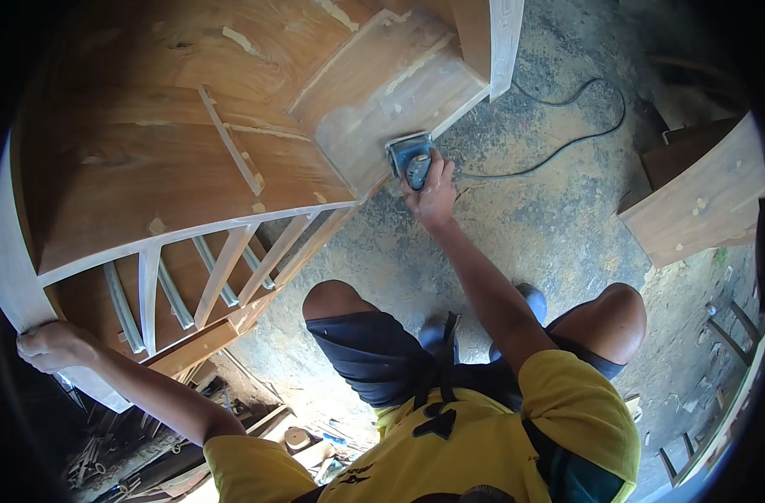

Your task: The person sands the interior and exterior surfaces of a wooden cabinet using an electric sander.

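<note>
A large wooden cabinet [190,168] with filler patches fills the left of the head view. My right hand [433,193] grips a blue electric sander [411,159], its pad against the front edge of a pale inner panel. My left hand [57,346] is at the lower left, wrapped around the cabinet's whitish outer side post [18,260]. Between the hands are open drawer bays with metal drawer runners [175,293] and wooden dividers [225,277].
A power cord [558,155] curves over the stained concrete floor [366,251]. At the right stands another wooden panel piece [701,197], with a slatted frame [722,419] below it. Wood scraps [181,453] lie at the lower left. My knees are bent near the middle.
</note>
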Demonstrator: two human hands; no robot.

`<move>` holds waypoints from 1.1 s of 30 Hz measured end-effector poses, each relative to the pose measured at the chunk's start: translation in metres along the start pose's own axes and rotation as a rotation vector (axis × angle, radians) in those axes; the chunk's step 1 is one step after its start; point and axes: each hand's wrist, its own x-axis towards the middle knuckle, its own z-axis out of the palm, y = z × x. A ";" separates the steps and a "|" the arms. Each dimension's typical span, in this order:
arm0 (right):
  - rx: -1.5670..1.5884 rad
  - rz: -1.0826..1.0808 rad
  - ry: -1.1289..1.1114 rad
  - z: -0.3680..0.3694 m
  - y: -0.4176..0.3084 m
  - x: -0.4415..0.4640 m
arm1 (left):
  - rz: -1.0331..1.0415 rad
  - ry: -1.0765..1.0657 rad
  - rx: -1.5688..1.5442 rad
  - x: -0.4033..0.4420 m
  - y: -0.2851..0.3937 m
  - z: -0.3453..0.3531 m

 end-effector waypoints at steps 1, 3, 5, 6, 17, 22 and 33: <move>-0.074 -0.078 -0.045 0.014 -0.004 -0.022 | 0.014 -0.017 -0.015 0.000 -0.002 -0.001; -0.159 -0.154 -0.076 0.030 0.001 -0.056 | 0.059 -0.010 -0.016 -0.001 -0.009 -0.003; -0.160 -0.324 -0.156 0.032 0.006 -0.070 | 0.125 -0.006 -0.031 0.001 -0.024 -0.001; -0.171 -0.328 -0.146 0.033 0.012 -0.068 | 0.112 -0.005 -0.040 0.006 -0.037 0.000; -0.572 -0.049 -0.126 -0.038 -0.050 0.104 | 0.605 0.063 0.221 0.046 -0.152 0.031; -0.780 -0.209 -0.555 0.029 -0.103 0.068 | 0.758 0.078 0.370 0.015 -0.088 0.016; -0.841 -0.274 -0.628 0.056 -0.121 0.153 | 0.298 0.201 -0.210 -0.009 -0.064 0.028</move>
